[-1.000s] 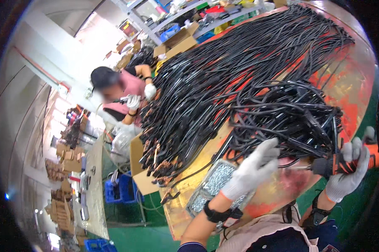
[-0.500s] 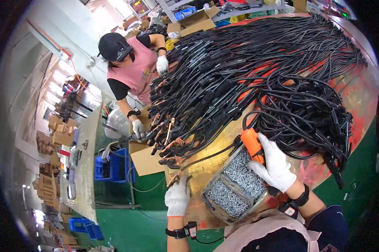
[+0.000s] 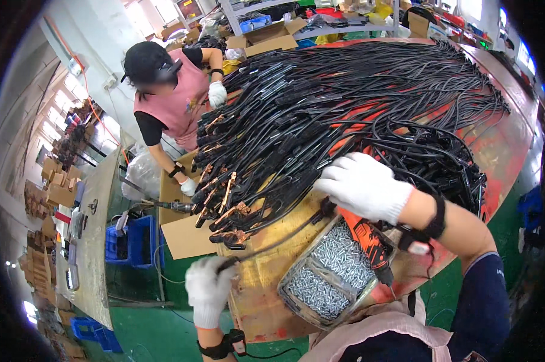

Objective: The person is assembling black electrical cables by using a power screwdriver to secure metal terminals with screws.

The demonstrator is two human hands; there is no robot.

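Observation:
In my left hand [image 3: 209, 286], fingers closed, is the left end of a black cable [image 3: 272, 247]; whatever tips that end is hidden in the glove. The cable runs right to a dark thicker piece [image 3: 327, 208] just under the bent fingers of my right hand [image 3: 360, 190]. That hand appears to grip it, though the fingertips are partly hidden. Below my right wrist an orange and black power screwdriver [image 3: 369, 241] lies across the right side of a clear plastic tray [image 3: 283, 288] of small silver screws [image 3: 339, 256]. Both hands wear white gloves.
Many black cables with copper-coloured ends [image 3: 230, 211] cover the table [image 3: 254, 289]; a tangled heap [image 3: 441, 163] lies at right. Across the table a person in pink [image 3: 179, 108] stands by an open carton [image 3: 191, 238] and a drill [image 3: 176, 206]. Blue crates [image 3: 130, 238] stand left.
My right hand has let go of the screwdriver, now on the tray, and moved up and left to the cable. My left hand has moved left and down, drawing the cable end out.

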